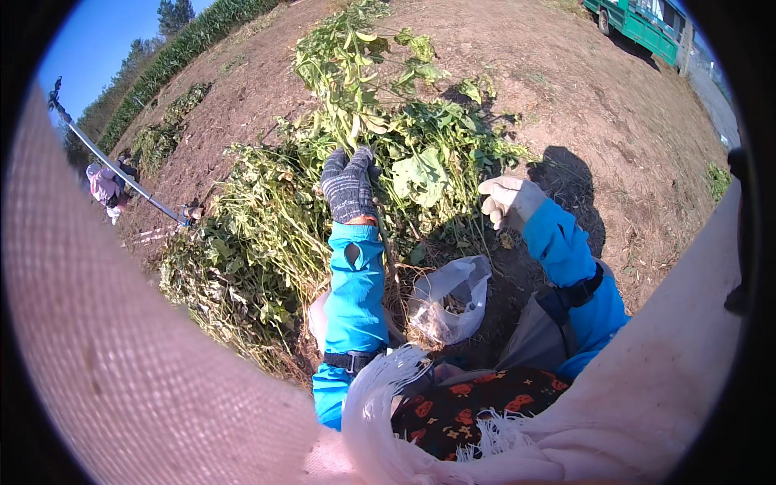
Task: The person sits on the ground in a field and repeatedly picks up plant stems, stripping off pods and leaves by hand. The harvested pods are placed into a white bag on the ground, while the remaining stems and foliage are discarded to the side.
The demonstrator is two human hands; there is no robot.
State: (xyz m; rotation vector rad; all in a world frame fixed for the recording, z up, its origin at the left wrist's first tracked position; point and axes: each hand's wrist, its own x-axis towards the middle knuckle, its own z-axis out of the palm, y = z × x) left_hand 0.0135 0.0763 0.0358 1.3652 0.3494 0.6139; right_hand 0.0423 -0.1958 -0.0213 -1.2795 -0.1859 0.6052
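Observation:
My left hand (pixel 350 182), in a dark striped knit glove, grips the stem of an uprooted bean plant (pixel 354 85) with pale green pods and leaves; its bare lower stem runs back beside my forearm. To the right, my right hand (pixel 510 200) wears a pale glove, its fingers curled and apart from the plants; nothing shows in it. A heap of cut or pulled bean plants (pixel 267 212) lies beneath and left of my left hand. Between my forearms, a white plastic bag (pixel 479 303) stands with its mouth open, small things inside that I cannot make out.
Dry bare soil (pixel 515 54) spreads beyond the heap. Another person (pixel 109 185) in pink is low at the far left, near a long pale pole (pixel 121 173). More pulled plants (pixel 160 133) lie at upper left. A green trailer (pixel 642 30) stands at upper right. My pink scarf borders the view.

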